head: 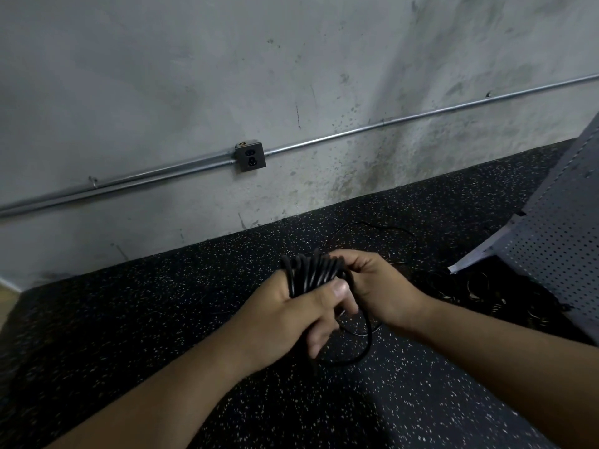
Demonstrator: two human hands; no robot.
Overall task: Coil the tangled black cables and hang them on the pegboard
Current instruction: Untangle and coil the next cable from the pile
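My left hand [285, 314] grips a bundle of black cable loops [312, 270], with the thumb pressed across the front of the coil. Beside it, my right hand [377, 280] pinches the right end of the same coil. A loose loop of the cable [364, 346] hangs below both hands. A thin black cable [382, 226] trails over the speckled floor behind them. The grey pegboard [564, 228] leans at the right edge. More tangled black cables [460, 286] lie at its foot, dim and hard to make out.
A stained concrete wall fills the background, with a metal conduit pipe [324, 140] and a wall socket [250, 156] on it. The floor is dark speckled rubber [146, 319]. A pale strip of floor shows at the far left.
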